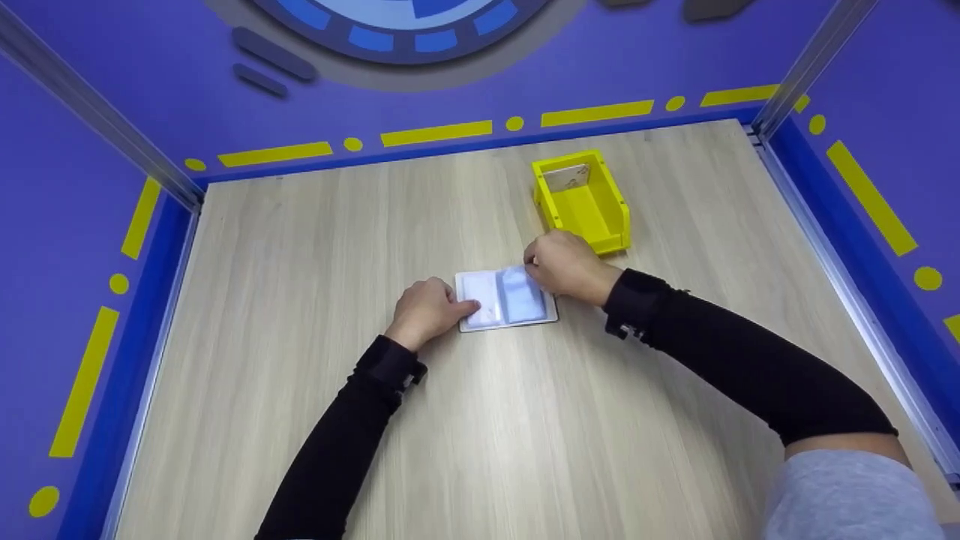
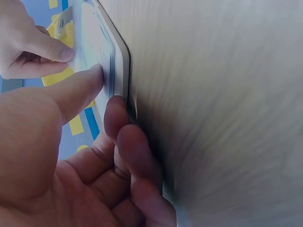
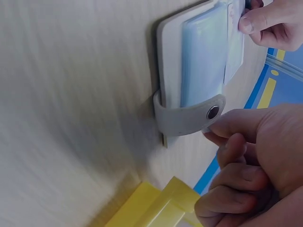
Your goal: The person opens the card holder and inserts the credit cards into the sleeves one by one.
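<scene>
An opened card holder [image 1: 523, 297] with clear plastic sleeves lies flat on the wooden table. My left hand [image 1: 426, 309] grips its left edge, thumb on the inner sleeve and fingertips against the outer edge. At the far right side, my right hand [image 1: 564, 262] pinches the tip of the holder's pale strap [image 3: 182, 118] between thumb and forefinger. A round metal snap [image 3: 213, 112] shows near that tip in the right wrist view. The strap is bent up over the sleeve's edge. The other right fingers are curled in.
Just beyond my right hand stands a yellow bin [image 1: 587, 214], with a whitish patterned piece [image 1: 568, 178] against its back wall. Blue panels [image 1: 420, 97] with yellow markings enclose the wooden tabletop [image 1: 315, 247] at the back and both sides.
</scene>
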Available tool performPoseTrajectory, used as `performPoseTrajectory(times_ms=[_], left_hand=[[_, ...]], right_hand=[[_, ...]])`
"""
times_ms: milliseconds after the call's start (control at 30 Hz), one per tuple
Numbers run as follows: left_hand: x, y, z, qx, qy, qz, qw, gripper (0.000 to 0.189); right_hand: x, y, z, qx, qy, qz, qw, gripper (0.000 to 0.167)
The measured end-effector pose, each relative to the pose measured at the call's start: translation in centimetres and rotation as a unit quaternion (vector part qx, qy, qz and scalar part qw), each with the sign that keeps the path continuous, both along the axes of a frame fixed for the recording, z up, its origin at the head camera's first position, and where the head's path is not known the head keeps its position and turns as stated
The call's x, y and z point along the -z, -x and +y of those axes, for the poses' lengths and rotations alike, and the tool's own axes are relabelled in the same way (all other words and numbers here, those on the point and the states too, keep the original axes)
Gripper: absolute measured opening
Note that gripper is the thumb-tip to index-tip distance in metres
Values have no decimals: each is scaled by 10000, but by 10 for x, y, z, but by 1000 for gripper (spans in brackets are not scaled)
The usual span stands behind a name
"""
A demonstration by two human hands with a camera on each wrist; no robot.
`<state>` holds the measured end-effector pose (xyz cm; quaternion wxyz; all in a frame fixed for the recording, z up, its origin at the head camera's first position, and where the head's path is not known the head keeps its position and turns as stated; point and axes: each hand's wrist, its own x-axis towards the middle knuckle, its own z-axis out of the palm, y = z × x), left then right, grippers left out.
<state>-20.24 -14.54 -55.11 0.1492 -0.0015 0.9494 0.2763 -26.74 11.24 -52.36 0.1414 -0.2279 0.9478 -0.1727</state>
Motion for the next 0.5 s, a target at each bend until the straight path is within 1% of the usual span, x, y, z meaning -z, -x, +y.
performPoseTrajectory(times_ms=[100,267,500], left_hand=[[-1,-1,-1,-34,19,-12,10000,56],[-2,-1,-1,-55,13,-1,10000,56],[-1,0,1,-66,-15,-41,10000,55]], right_hand=[[-3,0,0,8,-25,-94,10000,23],[-9,1,-1,214,-66,-346,9991,25],[-9,2,0,216,45,-366,9991,25]])
